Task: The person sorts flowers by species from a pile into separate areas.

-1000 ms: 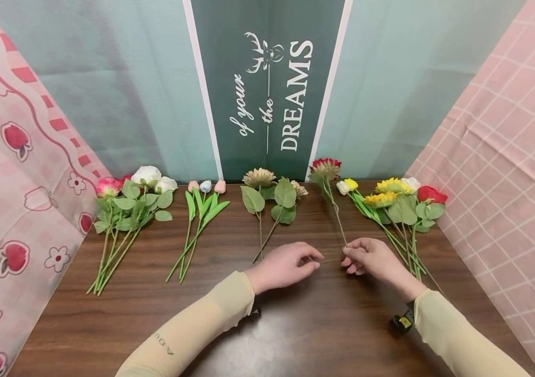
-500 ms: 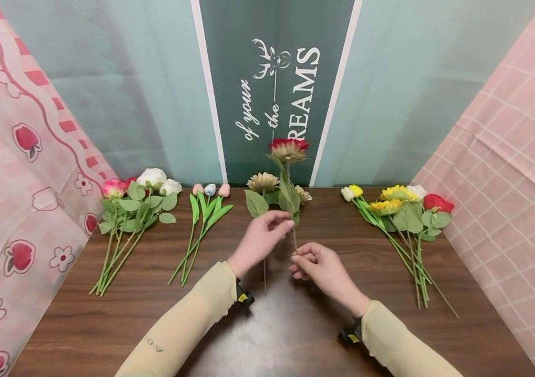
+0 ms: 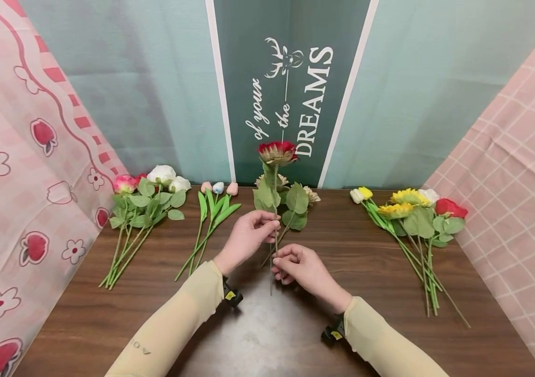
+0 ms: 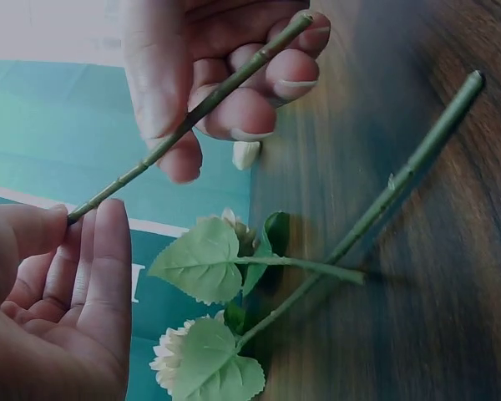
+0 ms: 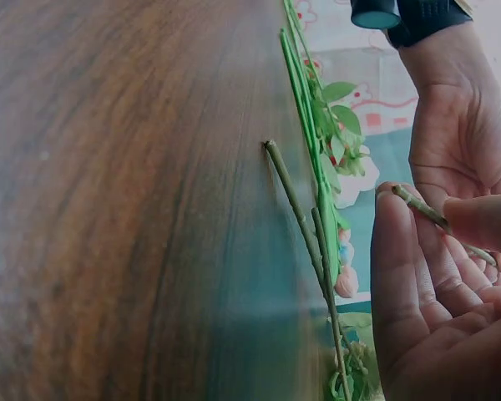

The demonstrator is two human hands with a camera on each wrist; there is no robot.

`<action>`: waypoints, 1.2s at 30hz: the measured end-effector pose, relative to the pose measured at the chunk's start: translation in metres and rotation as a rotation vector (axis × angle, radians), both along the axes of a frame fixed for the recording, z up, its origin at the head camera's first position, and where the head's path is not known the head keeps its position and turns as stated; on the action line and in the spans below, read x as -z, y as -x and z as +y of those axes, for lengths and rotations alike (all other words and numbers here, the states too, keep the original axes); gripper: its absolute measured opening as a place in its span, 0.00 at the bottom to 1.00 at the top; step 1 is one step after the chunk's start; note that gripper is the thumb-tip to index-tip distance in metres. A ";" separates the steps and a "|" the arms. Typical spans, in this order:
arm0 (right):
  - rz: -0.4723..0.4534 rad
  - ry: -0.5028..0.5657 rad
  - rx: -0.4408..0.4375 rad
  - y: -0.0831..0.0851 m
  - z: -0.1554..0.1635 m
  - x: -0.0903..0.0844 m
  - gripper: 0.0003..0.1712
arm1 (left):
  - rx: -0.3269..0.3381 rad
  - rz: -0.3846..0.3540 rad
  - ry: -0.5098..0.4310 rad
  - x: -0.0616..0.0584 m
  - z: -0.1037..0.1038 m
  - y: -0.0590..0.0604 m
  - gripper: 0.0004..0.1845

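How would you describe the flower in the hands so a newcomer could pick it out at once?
Find the dark green panel lettered DREAMS. In front of it, the left hand and right hand pinch one stem. It ends in the red flower, held upright, unlike the cream flowers lying behind it.

“of your” point(image 3: 255, 110), “the” point(image 3: 283, 115), “DREAMS” point(image 3: 313, 101) on the green panel point(image 3: 296, 86); unclear letters point(image 3: 139, 347) on the left sleeve point(image 3: 173, 314)

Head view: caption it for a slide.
Left hand and right hand pinch the stem of a red flower above a brown table, more flowers lying on both sides.
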State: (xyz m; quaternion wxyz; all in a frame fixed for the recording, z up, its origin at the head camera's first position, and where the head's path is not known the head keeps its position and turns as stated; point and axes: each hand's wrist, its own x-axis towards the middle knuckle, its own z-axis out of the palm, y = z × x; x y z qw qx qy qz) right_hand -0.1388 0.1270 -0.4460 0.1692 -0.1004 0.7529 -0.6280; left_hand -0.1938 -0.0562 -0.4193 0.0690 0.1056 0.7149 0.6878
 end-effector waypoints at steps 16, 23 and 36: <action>0.053 -0.095 0.075 0.005 0.012 -0.001 0.16 | 0.058 -0.037 0.197 0.002 -0.006 0.023 0.12; 0.019 -0.112 0.095 0.004 0.024 0.000 0.17 | 0.077 -0.117 0.331 0.024 0.000 0.042 0.13; 0.018 -0.088 0.101 0.004 0.038 0.004 0.17 | 0.063 -0.099 0.394 0.039 0.012 0.041 0.11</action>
